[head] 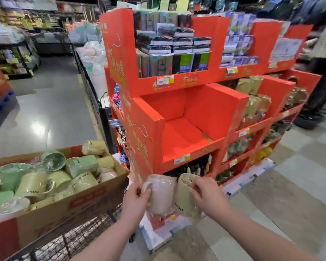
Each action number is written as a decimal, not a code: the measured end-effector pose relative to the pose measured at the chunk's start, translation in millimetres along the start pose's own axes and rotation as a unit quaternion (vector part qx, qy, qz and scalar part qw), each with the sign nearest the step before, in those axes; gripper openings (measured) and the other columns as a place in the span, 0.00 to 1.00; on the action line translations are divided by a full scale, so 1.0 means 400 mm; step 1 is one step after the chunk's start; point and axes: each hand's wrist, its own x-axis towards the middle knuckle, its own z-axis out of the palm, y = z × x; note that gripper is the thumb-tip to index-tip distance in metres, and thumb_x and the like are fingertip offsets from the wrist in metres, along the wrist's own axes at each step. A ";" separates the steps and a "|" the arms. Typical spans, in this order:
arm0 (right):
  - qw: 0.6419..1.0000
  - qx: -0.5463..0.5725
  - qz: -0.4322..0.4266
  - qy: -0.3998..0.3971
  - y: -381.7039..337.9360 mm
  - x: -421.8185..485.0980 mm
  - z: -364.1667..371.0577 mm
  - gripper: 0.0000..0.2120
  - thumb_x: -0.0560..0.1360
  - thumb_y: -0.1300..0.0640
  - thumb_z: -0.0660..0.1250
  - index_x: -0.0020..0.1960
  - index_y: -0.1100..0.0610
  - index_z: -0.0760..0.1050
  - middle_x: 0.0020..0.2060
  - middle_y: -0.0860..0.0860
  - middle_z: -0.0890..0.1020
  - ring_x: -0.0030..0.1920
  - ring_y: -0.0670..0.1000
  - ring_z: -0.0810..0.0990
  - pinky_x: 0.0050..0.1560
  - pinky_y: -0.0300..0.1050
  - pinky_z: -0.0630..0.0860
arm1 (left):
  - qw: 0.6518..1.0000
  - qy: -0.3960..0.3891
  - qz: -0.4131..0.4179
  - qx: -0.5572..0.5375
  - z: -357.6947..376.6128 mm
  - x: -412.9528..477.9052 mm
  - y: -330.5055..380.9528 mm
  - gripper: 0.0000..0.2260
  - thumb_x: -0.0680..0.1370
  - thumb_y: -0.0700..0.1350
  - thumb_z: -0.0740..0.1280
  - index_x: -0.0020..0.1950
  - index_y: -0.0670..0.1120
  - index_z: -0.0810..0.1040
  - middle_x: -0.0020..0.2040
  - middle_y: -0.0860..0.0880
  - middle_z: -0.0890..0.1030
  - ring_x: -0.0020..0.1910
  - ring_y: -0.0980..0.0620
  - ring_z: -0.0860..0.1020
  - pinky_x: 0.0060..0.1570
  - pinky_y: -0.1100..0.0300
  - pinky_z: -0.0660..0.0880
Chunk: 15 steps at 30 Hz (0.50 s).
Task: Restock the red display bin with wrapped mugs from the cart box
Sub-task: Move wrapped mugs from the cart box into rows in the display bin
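Observation:
My left hand [135, 201] grips a plastic-wrapped pink mug [161, 194] by its handle side. A wrapped beige-green mug [184, 196] is held in my right hand [208, 197]. Both mugs hang side by side, low in front of the red display stand. Above them the red display bin [192, 147] has nothing in it. At the left, the cardboard cart box [68, 206] holds several wrapped mugs [79, 164] in green, cream and pink.
The box rests on a black wire cart [77, 240]. Upper shelves of the stand carry boxed goods [177, 48]; neighbouring bins at the right hold wrapped mugs [252, 104]. Cables hang on the stand's left side [118, 98]. A grey aisle floor runs back left. A person stands far right.

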 end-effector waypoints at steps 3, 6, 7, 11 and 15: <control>0.999 0.000 0.042 0.018 0.066 -0.039 -0.043 0.06 0.77 0.54 0.60 0.44 0.54 0.72 0.40 0.48 0.76 0.49 0.50 0.71 0.45 0.44 0.70 | 0.999 -0.027 0.022 -0.012 0.072 -0.025 0.050 0.06 0.76 0.42 0.68 0.42 0.44 0.73 0.37 0.49 0.74 0.38 0.50 0.73 0.35 0.62 0.67; 0.997 0.007 0.064 0.038 0.123 -0.060 -0.077 0.07 0.77 0.55 0.61 0.40 0.54 0.71 0.37 0.48 0.75 0.45 0.51 0.71 0.44 0.46 0.72 | 0.998 -0.059 0.035 -0.007 0.135 -0.027 0.090 0.07 0.77 0.46 0.67 0.44 0.44 0.72 0.40 0.46 0.76 0.37 0.50 0.76 0.39 0.56 0.72; 0.996 0.009 0.073 0.048 0.140 -0.063 -0.087 0.08 0.77 0.55 0.62 0.39 0.53 0.69 0.36 0.48 0.74 0.44 0.50 0.70 0.43 0.46 0.71 | 0.997 -0.069 0.037 -0.002 0.155 -0.024 0.102 0.08 0.77 0.48 0.67 0.43 0.44 0.72 0.40 0.45 0.77 0.38 0.48 0.76 0.40 0.54 0.74; 0.992 0.008 0.107 0.068 0.204 -0.058 -0.121 0.09 0.76 0.56 0.62 0.38 0.51 0.67 0.36 0.48 0.74 0.44 0.50 0.69 0.43 0.45 0.70 | 0.994 -0.089 0.056 0.004 0.244 -0.004 0.142 0.09 0.77 0.47 0.66 0.43 0.43 0.71 0.39 0.47 0.75 0.37 0.49 0.74 0.40 0.53 0.72; 0.991 -0.004 0.119 0.065 0.268 -0.014 -0.160 0.08 0.77 0.57 0.61 0.39 0.52 0.68 0.36 0.47 0.72 0.45 0.50 0.68 0.43 0.43 0.65 | 0.992 -0.103 0.067 0.002 0.337 0.046 0.178 0.08 0.77 0.44 0.65 0.45 0.39 0.72 0.38 0.48 0.73 0.35 0.52 0.70 0.35 0.59 0.65</control>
